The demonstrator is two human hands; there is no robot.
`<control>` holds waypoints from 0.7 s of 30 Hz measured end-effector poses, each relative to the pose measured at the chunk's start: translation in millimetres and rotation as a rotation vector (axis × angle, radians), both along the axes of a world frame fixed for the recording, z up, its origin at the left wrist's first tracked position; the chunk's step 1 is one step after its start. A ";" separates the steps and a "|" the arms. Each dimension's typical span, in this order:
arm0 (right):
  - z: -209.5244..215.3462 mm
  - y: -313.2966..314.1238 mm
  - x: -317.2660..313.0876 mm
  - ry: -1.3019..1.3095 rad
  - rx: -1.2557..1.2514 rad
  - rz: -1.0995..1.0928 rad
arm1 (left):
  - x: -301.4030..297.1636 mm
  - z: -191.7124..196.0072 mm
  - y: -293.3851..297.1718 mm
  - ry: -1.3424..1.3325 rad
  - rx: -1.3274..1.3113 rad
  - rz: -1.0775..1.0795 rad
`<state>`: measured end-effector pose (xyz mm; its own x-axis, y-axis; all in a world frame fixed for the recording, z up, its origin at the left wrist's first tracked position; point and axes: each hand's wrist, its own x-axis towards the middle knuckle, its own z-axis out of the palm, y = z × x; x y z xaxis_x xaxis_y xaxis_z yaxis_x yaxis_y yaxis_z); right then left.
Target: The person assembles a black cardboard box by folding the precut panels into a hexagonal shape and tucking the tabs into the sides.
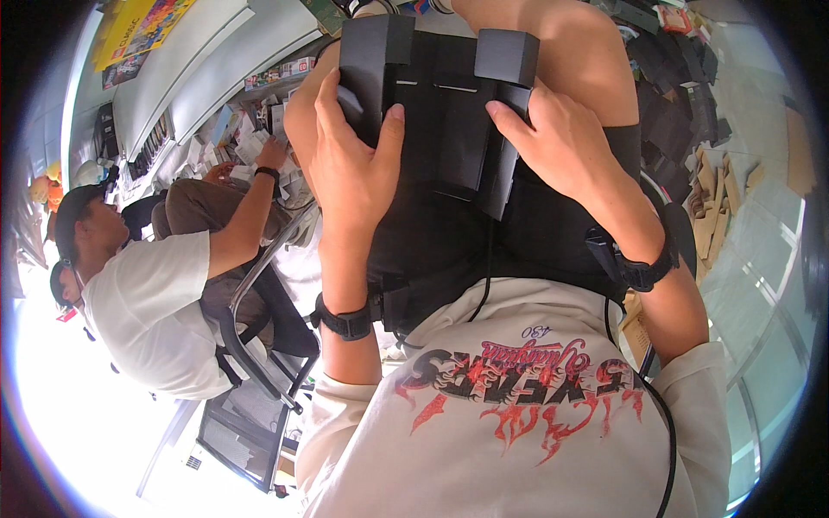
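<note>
Figure: head view, looking down the person's own torso. A white shirt with red and black print is filling the frame from 5 to 7 o'clock. Above it, a black box is lying on the lap at 12 o'clock; it appears to be a flat folding carton, with two raised end flaps at its far edge, the left flap and the right flap. A co-worker in a white shirt is sitting at 9 o'clock on a black chair, reaching toward a cluttered surface. More black boxes and brown card pieces are lying on the floor at 2 o'clock.

The left hand is wrapping over the box's left edge, its grip clamped on the panel below the left flap. The right hand is pressing on the right side, fingers curled around the panel under the right flap, likewise clamped. Both wrists are wearing black bands.

Step in hand, as judged: the box is being folded into shape. The next move probably calls for firm inward pressure on both side panels while the flaps are being kept square.
</note>
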<state>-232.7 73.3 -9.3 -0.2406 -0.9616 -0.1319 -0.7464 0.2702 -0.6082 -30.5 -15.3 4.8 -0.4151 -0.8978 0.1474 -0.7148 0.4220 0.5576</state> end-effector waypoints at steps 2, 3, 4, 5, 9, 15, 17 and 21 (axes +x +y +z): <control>-0.3 0.1 0.0 0.017 0.011 -0.001 | -0.6 0.5 0.1 -0.007 0.012 0.008; -0.5 -0.1 -0.1 0.017 0.011 -0.001 | -0.7 0.5 -0.4 -0.007 0.017 0.009; -0.9 -0.2 -0.2 0.020 0.016 -0.002 | -0.9 0.4 -0.8 -0.007 0.022 0.009; -1.2 -0.8 -0.4 0.023 0.021 -0.001 | -1.0 0.4 -1.2 -0.007 0.021 0.010; -1.4 -2.4 -0.6 0.007 0.022 -0.004 | -0.8 -0.8 -2.6 -0.018 -0.005 0.000; -0.6 -1.4 -0.9 0.017 0.012 0.003 | -2.4 0.3 -0.9 -0.018 0.024 0.017; -1.8 -1.1 -0.6 0.035 -0.002 0.008 | -2.3 0.8 -0.7 -0.009 0.035 0.023; -3.4 -0.7 -0.2 0.041 -0.018 0.009 | -1.5 1.4 -0.2 -0.017 0.031 0.024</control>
<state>-232.9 72.6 -12.8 -0.2364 -0.9659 -0.1053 -0.7732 0.2526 -0.5816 -32.0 -15.5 6.2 -0.3953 -0.9116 0.1123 -0.7341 0.3871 0.5579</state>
